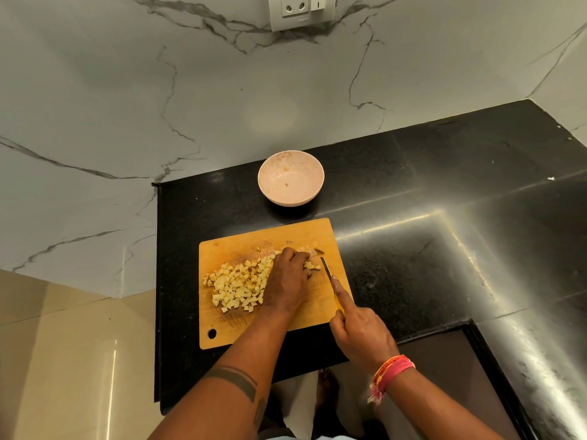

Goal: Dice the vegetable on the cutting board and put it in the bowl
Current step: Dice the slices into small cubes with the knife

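A wooden cutting board [222,331] lies on the black counter. A heap of pale diced vegetable cubes [236,285] covers its left half. My left hand [287,281] rests palm down over the right part of the heap, fingers curled on a few pieces near the board's far right. My right hand [359,335] grips a yellow-handled knife [328,274], index finger laid along its spine, blade pointing away just right of my left hand. A pale pink bowl [270,168] stands beyond the board with only a couple of scraps inside.
The black counter [428,217] spreads right and turns an L-shaped corner toward me. A marble wall with a socket plate [300,7] rises behind. The counter's left edge drops to a beige tiled floor [63,360]. My foot shows below the counter edge.
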The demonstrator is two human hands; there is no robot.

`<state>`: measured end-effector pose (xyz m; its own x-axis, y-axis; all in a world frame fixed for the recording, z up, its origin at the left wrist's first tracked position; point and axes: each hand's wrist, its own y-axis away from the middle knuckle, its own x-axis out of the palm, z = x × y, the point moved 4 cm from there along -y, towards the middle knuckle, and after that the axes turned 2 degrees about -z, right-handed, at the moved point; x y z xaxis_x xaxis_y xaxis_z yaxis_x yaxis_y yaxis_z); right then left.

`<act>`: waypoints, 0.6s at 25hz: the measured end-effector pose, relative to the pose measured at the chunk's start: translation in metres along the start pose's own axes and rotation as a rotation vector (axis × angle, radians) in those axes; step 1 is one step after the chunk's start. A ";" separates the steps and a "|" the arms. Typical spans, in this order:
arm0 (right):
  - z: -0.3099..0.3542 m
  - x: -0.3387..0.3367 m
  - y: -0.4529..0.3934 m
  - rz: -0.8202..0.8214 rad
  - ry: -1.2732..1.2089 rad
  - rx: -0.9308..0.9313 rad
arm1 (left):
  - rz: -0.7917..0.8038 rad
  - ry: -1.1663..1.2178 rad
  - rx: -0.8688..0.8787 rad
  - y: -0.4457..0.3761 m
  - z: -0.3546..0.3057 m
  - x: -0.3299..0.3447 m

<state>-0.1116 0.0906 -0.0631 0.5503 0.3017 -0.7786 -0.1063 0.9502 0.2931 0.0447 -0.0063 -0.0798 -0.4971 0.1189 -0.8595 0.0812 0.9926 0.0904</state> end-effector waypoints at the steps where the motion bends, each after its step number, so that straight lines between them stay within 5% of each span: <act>1: 0.002 0.001 -0.002 0.006 0.018 -0.009 | -0.008 -0.004 -0.012 0.002 0.001 0.001; 15: 0.017 0.021 -0.017 0.104 0.134 -0.034 | -0.053 -0.043 -0.068 0.001 0.001 0.002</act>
<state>-0.0842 0.0793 -0.0748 0.4194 0.4040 -0.8129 -0.1862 0.9148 0.3586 0.0444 -0.0048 -0.0821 -0.4616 0.0662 -0.8846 -0.0035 0.9971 0.0765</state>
